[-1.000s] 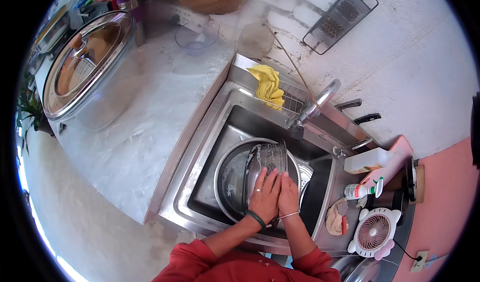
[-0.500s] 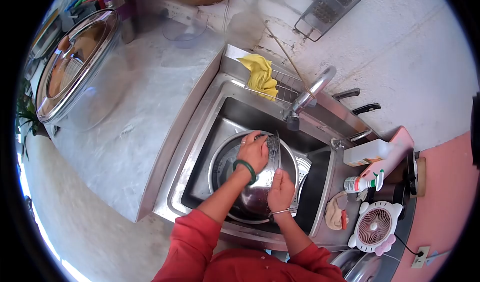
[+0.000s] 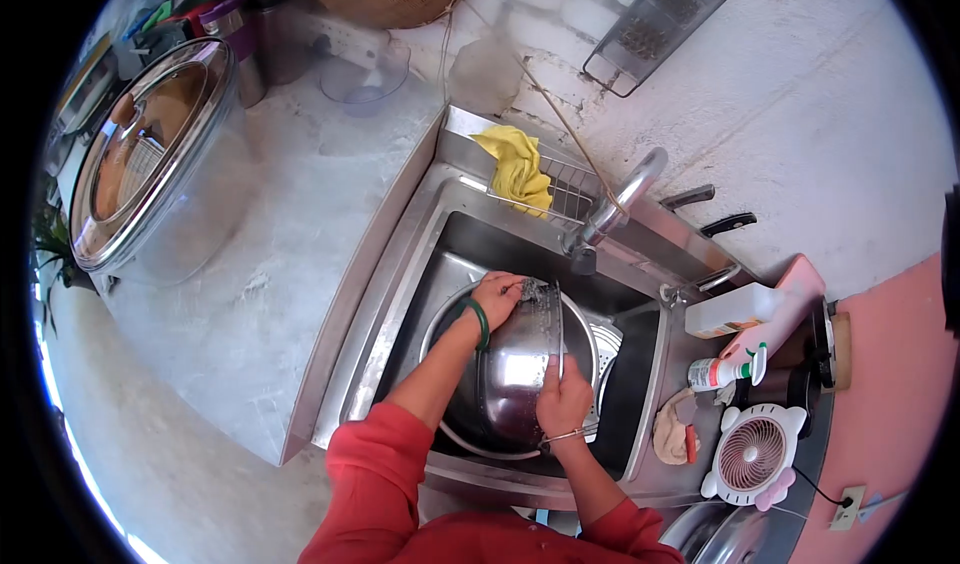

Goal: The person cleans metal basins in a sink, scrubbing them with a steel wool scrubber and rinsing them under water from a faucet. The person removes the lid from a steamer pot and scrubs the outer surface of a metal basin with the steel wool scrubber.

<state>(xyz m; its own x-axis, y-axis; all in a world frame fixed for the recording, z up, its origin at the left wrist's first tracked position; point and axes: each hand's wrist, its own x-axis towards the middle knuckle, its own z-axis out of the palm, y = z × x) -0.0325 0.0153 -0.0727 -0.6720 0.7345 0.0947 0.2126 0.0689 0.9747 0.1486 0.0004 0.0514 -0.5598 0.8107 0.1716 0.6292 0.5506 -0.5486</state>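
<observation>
My right hand is closed around the handle of a knife, its narrow blade pointing away from me. To the left, my left hand has its fingers bent and pressed on a dark grey, speckled, wet thing, too unclear to name. Both hands are over a large shiny metal bowl that sits in the stainless steel sink. The blade stands close beside the speckled thing; contact between them cannot be made out.
A faucet rises behind the bowl, near a yellow cloth on a wire rack. Right of the sink are a spray bottle and a small fan. A glass-lidded dish stands on the left counter.
My left hand has shifted slightly left and down, away from the blade. My right hand, with the knife, has moved a little lower. The whole view has shifted slightly.
</observation>
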